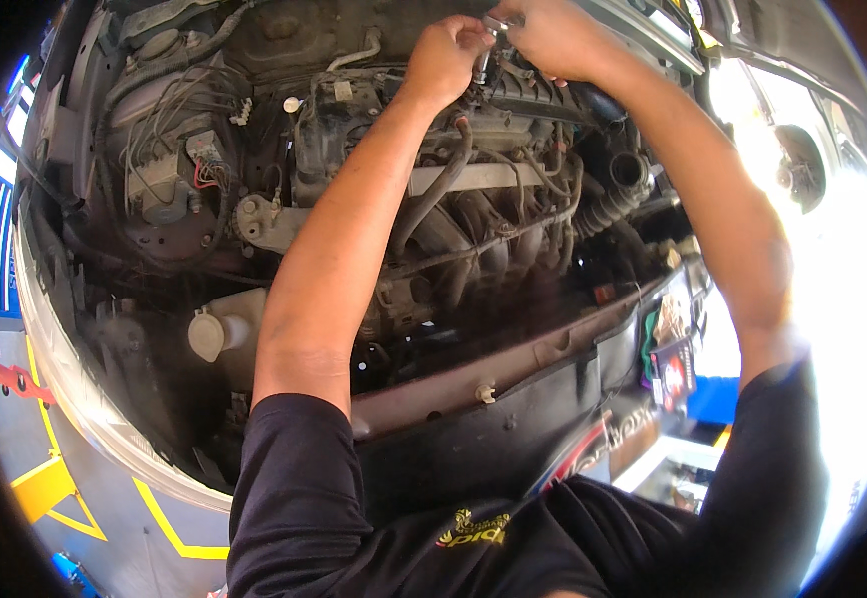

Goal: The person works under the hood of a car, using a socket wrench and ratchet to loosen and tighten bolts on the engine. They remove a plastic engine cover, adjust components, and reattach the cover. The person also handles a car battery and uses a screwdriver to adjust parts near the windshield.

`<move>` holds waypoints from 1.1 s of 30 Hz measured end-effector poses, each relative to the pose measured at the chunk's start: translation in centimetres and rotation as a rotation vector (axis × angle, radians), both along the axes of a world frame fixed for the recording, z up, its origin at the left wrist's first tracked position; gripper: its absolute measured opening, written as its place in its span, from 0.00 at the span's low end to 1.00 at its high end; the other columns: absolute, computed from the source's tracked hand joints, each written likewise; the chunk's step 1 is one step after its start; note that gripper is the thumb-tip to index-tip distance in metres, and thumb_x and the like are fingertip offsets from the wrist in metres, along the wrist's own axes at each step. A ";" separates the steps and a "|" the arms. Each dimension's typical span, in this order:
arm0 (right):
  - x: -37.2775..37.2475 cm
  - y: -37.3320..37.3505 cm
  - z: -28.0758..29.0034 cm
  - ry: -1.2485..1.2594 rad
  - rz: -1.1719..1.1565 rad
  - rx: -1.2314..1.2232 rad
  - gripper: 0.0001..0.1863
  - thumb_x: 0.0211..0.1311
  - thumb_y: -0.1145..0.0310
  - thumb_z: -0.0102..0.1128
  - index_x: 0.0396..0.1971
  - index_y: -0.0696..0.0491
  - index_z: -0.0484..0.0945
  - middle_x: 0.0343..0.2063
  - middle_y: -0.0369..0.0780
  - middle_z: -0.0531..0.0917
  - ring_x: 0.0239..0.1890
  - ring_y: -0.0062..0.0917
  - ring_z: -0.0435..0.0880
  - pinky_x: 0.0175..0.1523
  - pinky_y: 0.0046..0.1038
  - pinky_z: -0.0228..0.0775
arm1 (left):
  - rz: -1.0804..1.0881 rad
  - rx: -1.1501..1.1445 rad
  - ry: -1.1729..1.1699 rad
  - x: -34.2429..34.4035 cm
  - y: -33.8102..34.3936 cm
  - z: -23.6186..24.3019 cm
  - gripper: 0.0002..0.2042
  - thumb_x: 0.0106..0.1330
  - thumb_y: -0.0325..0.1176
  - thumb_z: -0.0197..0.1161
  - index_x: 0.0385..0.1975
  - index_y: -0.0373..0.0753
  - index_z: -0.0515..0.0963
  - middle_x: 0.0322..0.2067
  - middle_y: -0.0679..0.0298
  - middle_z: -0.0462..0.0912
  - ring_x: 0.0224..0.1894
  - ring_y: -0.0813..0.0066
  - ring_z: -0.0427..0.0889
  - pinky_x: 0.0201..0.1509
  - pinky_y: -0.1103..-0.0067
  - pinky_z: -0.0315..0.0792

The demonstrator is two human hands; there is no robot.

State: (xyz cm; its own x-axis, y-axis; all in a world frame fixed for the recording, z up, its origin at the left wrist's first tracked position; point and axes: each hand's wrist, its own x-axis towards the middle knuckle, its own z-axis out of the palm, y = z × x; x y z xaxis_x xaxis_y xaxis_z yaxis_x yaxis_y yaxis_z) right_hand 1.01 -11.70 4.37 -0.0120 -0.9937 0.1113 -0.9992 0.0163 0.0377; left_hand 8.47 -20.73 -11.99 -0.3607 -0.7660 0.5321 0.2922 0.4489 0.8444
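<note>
Both my arms reach over an open engine bay to the back of the engine [473,209]. There my left hand [443,62] is closed, its fingers pinching the upright shaft of a silver socket wrench [481,68]. My right hand [558,40] is closed around the wrench's upper end, close beside the left fingertips. The tool's lower tip meets the top of the engine near the dark engine cover rail [538,100]; what it sits on is too small to make out. My fingers hide part of the tool.
Hoses and a corrugated intake pipe [608,207] lie below my right forearm. A round white reservoir cap [208,336] is left of my left forearm. The front crossmember [493,374] runs between me and the engine. Yellow lines [169,523] mark the floor at left.
</note>
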 end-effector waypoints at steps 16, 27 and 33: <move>2.2 -2.9 2.6 0.296 -0.289 0.517 0.13 0.62 0.67 0.57 0.37 0.61 0.85 0.36 0.52 0.86 0.38 0.41 0.88 0.41 0.41 0.80 | -0.215 0.136 -0.145 -0.6 -0.4 1.2 0.10 0.66 0.25 0.64 0.45 0.31 0.83 0.34 0.54 0.87 0.38 0.66 0.85 0.44 0.72 0.76; 4.2 -5.2 0.3 0.367 -0.342 0.636 0.16 0.68 0.69 0.52 0.37 0.66 0.84 0.37 0.53 0.87 0.33 0.36 0.91 0.42 0.36 0.86 | 0.025 -0.206 -0.358 1.0 -0.7 0.6 0.11 0.60 0.28 0.68 0.41 0.32 0.83 0.36 0.48 0.87 0.42 0.56 0.87 0.48 0.65 0.77; 3.3 -6.7 1.8 0.692 -0.059 0.862 0.17 0.71 0.66 0.51 0.38 0.63 0.84 0.40 0.51 0.87 0.44 0.34 0.89 0.46 0.37 0.86 | -0.053 -0.207 -0.415 1.7 -1.1 1.4 0.11 0.59 0.28 0.67 0.40 0.34 0.85 0.37 0.48 0.87 0.38 0.56 0.88 0.46 0.64 0.78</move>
State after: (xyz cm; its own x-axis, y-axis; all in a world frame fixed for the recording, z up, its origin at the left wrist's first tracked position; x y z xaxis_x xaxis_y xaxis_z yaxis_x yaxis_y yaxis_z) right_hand 4.29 -18.42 6.21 -0.2645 -0.7416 -0.6164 -0.7567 -0.2367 0.6094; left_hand 10.13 -21.79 -10.63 -0.6111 -0.6335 0.4745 -0.0241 0.6141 0.7888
